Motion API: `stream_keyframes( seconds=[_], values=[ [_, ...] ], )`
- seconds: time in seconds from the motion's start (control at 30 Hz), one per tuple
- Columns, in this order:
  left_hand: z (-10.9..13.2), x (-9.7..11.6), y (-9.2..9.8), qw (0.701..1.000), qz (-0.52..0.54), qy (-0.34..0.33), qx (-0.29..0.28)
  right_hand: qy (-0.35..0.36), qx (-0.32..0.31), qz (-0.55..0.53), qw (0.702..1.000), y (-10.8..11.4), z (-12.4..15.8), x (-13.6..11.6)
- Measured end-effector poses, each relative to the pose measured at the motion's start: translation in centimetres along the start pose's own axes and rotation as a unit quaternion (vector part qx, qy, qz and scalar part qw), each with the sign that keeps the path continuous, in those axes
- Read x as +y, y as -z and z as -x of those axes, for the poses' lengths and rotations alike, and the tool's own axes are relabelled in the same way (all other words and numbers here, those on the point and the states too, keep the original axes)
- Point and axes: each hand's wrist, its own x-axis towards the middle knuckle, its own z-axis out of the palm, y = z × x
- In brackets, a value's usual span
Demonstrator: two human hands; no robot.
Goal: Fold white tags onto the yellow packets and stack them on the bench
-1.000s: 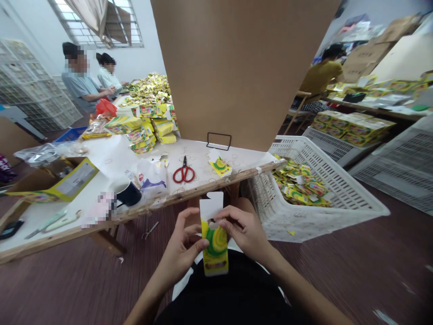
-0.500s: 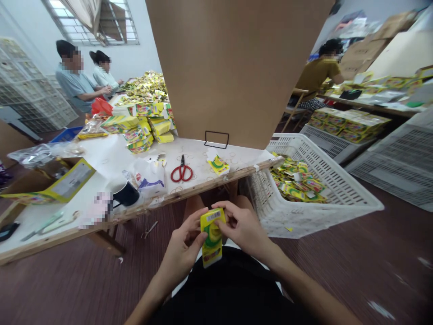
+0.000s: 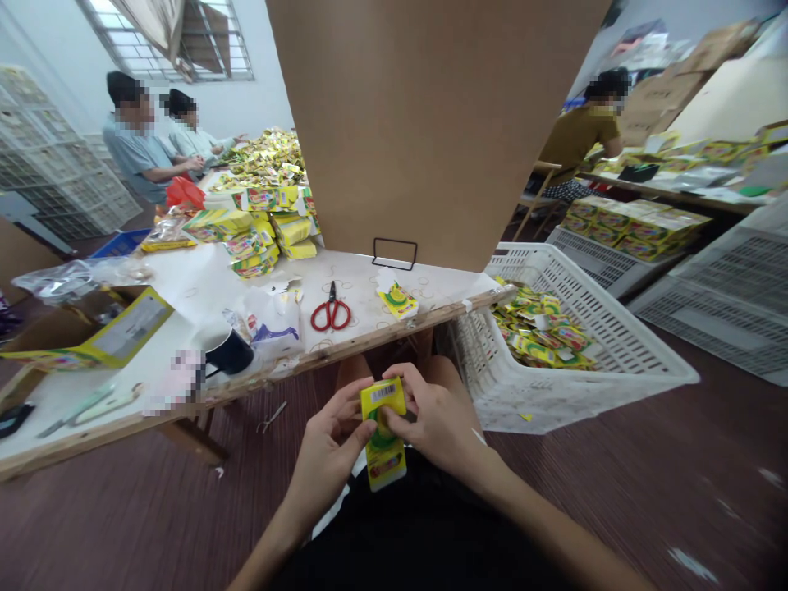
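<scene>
A small yellow and green packet (image 3: 383,433) with a barcode on its folded-over top flap is held upright over my lap. My left hand (image 3: 326,447) grips its left side, thumb pressed on the front. My right hand (image 3: 431,417) pinches the top flap and right edge. Both hands are closed on the packet, just below the table's wooden front edge (image 3: 345,351).
Red scissors (image 3: 330,312), another packet (image 3: 399,300), a black cup (image 3: 229,351) and a plastic bag lie on the table. A tall brown board (image 3: 431,123) stands behind. A white basket (image 3: 591,369) of packets sits at my right. Other people work at the far left and far right.
The packet's white top flap, standing up a second ago, is now folded down over the front, showing the barcode. Both hands shifted slightly with the packet.
</scene>
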Motion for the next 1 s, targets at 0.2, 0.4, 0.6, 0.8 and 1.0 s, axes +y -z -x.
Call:
stream_keyframes(
  seconds=[0.2,0.4,0.6,0.8,1.0],
  values=[
    [-0.1,0.1,-0.1,1.0,-0.002,0.001,0.004,-0.011,0.033,-0.011,0.999,-0.6,0.0,0.6],
    [-0.3,0.2,0.3,1.0,0.028,0.006,0.007,0.074,0.015,-0.174,0.982,-0.4,-0.2,2.0],
    [-1.1,-1.2,-0.1,1.0,-0.002,-0.019,0.004,0.072,0.059,-0.196,0.976,-0.1,-0.1,3.3],
    [-2.2,-2.1,0.4,0.994,-0.047,-0.069,0.069,-0.1,0.404,0.164,0.894,7.7,-3.7,8.7],
    [-2.2,-2.4,0.1,0.994,-0.109,-0.031,0.007,-0.155,0.222,0.146,0.952,4.3,-13.9,11.8]
  ],
)
